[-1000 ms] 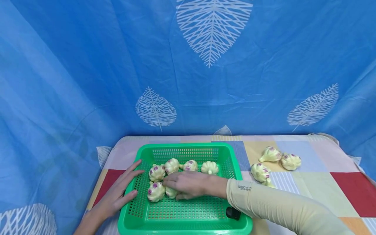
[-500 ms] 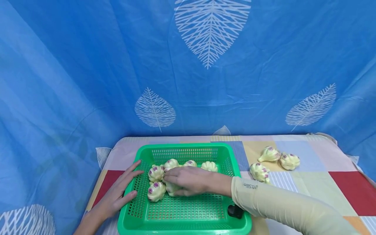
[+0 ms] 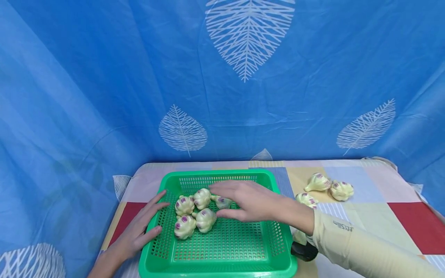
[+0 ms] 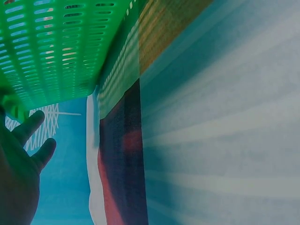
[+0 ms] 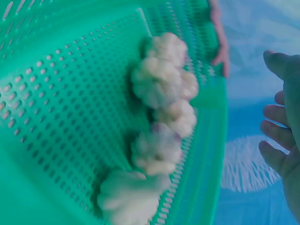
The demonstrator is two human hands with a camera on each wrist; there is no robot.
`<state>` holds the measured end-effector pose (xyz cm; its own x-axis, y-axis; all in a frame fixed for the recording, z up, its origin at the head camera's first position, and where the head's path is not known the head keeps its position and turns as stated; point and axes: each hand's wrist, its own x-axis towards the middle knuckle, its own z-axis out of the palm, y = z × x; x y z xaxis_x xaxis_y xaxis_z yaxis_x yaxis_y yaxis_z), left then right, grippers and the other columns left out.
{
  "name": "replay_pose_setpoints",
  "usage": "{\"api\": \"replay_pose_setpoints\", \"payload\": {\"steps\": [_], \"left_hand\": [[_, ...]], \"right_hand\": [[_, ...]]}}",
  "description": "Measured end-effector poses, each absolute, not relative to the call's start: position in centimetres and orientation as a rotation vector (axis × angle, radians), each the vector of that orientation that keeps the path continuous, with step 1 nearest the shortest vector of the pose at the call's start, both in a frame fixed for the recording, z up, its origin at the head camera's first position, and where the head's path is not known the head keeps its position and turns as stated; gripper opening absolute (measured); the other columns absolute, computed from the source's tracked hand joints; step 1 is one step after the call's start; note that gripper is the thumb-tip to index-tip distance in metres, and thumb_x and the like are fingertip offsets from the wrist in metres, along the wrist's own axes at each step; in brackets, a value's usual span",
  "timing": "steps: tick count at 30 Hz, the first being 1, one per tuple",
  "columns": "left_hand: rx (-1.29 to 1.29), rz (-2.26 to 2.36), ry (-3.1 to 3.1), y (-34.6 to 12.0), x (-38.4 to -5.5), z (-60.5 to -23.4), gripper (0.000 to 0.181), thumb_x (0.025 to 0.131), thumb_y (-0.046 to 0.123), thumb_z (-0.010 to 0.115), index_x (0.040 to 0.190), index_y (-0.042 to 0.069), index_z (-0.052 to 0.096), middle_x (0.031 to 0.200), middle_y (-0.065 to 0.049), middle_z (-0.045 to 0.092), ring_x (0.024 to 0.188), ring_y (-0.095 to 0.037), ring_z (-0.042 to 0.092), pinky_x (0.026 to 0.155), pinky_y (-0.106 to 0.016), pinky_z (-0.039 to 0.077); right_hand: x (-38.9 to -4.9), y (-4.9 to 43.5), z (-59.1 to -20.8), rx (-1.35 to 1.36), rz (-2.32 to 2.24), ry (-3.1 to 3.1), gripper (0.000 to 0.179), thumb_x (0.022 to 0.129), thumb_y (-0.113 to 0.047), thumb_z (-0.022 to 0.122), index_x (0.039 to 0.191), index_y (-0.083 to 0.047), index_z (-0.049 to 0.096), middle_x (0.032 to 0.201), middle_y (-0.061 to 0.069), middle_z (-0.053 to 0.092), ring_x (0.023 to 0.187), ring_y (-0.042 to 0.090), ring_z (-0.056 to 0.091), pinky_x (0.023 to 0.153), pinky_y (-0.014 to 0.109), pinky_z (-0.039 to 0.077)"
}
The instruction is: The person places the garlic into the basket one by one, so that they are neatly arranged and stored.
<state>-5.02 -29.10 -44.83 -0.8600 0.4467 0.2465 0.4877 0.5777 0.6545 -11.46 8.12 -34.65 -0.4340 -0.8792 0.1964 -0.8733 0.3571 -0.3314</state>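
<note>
A green perforated plastic basket (image 3: pixel 215 274) holds several garlic bulbs with purple streaks, gathered towards its left and back. One pale garlic bulb (image 3: pixel 206 221) lies just left of my right thumb, apart from it. My right hand (image 3: pixel 252 200) hovers over the basket, fingers extended, holding nothing; it covers the back right bulb in the head view. In the right wrist view that garlic bulb (image 5: pixel 129 197) shows, blurred. My left hand (image 3: pixel 137 227) rests against the basket's left rim with spread fingers. The left wrist view shows part of this hand (image 4: pixel 21 173) below the basket wall (image 4: pixel 56 56).
On the patchwork tablecloth (image 3: pixel 368 220) right of the basket lie more garlic bulbs, two touching (image 3: pixel 342 190) farther back. Another bulb (image 3: pixel 299 236) is partly hidden by the right wrist and its black camera (image 3: pixel 304 251). A blue curtain (image 3: pixel 295 116) hangs behind the table.
My right hand has let go of the pale garlic bulb, left beside the others, and has risen and moved right with its fingers straightened. The left hand stays at the rim.
</note>
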Motion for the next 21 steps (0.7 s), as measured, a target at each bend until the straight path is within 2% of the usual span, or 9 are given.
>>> {"api": "replay_pose_setpoints", "payload": {"steps": [5,7,9,15,18,21], "left_hand": [[-0.815,-1.164,-2.735,-29.1,-5.0,-44.9,0.056,0.092,0.013,0.06,0.147,0.013,0.049,0.166,-0.003,0.022,0.149,-0.015,0.022,0.112,-0.039,0.031],[-0.817,-1.164,-2.729,-29.1,-5.0,-45.0,0.056,0.092,0.013,0.06,0.147,0.013,0.049,0.166,-0.003,0.022,0.149,-0.016,0.023,0.112,-0.036,0.03],[-0.815,-1.158,-2.728,-29.1,-5.0,-45.0,0.057,0.092,0.013,0.06,0.147,0.013,0.049,0.166,-0.003,0.022,0.149,-0.016,0.023,0.111,-0.04,0.032],[-0.816,-1.178,-2.731,-28.9,-5.0,-45.1,0.057,0.092,0.013,0.06,0.148,0.015,0.048,0.166,-0.002,0.021,0.15,-0.016,0.021,0.103,-0.066,0.032],[-0.816,-1.186,-2.729,-29.0,-5.0,-45.0,0.057,0.092,0.012,0.06,0.148,0.014,0.048,0.166,-0.003,0.021,0.15,-0.016,0.021,0.102,-0.067,0.031],[-0.809,-1.18,-2.735,-29.0,-4.9,-44.9,0.057,0.092,0.012,0.06,0.148,0.013,0.048,0.166,-0.003,0.021,0.15,-0.015,0.021,0.104,-0.064,0.032]], "right_hand": [[-10.9,11.1,-34.1,-1.5,-0.632,2.65,0.069,0.101,-0.056,0.052,0.154,-0.013,0.043,0.158,0.002,0.04,0.147,0.02,0.031,0.111,0.047,0.037],[-10.5,12.5,-34.3,-1.424,-0.645,2.674,0.071,0.1,-0.056,0.052,0.157,-0.015,0.038,0.161,-0.001,0.035,0.149,0.02,0.027,0.113,0.049,0.034],[-10.0,13.8,-34.6,-1.365,-0.661,2.704,0.073,0.1,-0.055,0.054,0.159,-0.017,0.034,0.162,-0.002,0.031,0.15,0.021,0.024,0.113,0.051,0.033],[-8.0,17.8,-36.6,-1.213,-0.693,2.819,0.074,0.099,-0.047,0.06,0.161,-0.023,0.027,0.164,-0.002,0.026,0.15,0.024,0.024,0.108,0.057,0.037],[-6.9,19.3,-37.9,-1.13,-0.728,2.853,0.074,0.099,-0.041,0.063,0.161,-0.023,0.028,0.165,0.002,0.027,0.15,0.025,0.024,0.105,0.06,0.039],[-6.0,20.5,-39.2,-1.047,-0.764,2.895,0.073,0.098,-0.034,0.066,0.16,-0.02,0.03,0.164,0.004,0.028,0.15,0.024,0.025,0.104,0.058,0.039]]}}
